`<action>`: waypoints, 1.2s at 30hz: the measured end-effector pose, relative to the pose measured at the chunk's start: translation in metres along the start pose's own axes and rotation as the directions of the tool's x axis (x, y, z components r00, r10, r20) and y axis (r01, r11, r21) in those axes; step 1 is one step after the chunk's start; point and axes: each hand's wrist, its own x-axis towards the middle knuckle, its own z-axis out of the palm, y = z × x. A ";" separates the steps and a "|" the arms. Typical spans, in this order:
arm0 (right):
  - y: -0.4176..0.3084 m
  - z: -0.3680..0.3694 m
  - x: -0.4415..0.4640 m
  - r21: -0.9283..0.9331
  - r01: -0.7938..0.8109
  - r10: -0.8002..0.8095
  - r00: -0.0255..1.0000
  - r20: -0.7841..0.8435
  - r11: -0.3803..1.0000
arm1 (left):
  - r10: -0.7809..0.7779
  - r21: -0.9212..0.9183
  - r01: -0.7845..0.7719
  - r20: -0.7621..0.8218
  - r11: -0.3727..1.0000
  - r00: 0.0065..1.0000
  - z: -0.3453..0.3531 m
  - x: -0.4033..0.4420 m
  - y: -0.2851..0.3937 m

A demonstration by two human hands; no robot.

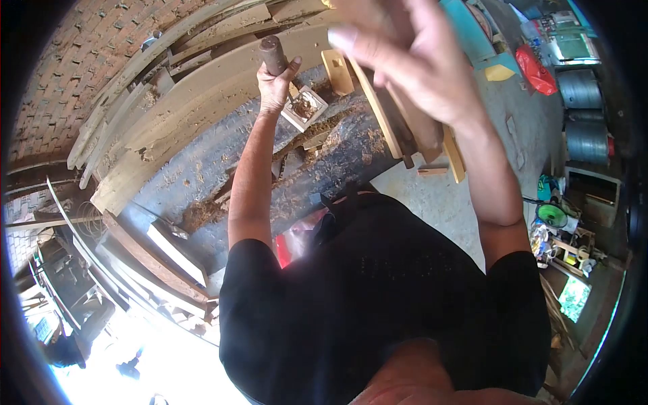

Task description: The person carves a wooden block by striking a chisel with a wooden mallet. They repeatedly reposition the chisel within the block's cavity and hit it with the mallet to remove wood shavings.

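Note:
My left hand (273, 92) is closed around a thick, round brown handle (272, 55) that stands nearly upright. Below the fist a narrower tool end, apparently a chisel, points into a small pale wooden block (312, 101) with a hollowed middle holding shavings. The block rests on a dark, worn work surface (202, 155). Close to the camera, my right hand (418, 61) is raised well above the bench and smeared by motion. Its thumb sticks out to the left, while the fingers are partly cut off by the top edge, so what it holds, if anything, is unclear.
Wood shavings (202, 214) litter the bench. Beside the pale block stands a light wood piece with a square hole (337, 71), and long boards (378, 108) lie to its right. Curved planks (196, 81) line the back by a brick wall (61, 88). Metal drums (582, 89) stand far right.

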 end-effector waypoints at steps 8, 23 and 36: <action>0.096 0.037 -0.033 -0.553 -0.229 0.357 0.925 0.133 0.801 | 0.030 -0.085 -0.028 0.021 0.996 0.999 0.007 -0.010 0.012; 0.083 0.034 -0.050 -0.540 -0.463 0.587 0.806 0.074 0.703 | 0.034 0.112 -0.032 -0.014 0.993 0.999 -0.009 -0.007 0.000; 0.088 0.010 -0.106 -0.038 -0.550 0.551 0.835 -0.002 0.834 | -0.028 -0.203 0.009 -0.094 0.979 0.995 -0.021 -0.006 0.016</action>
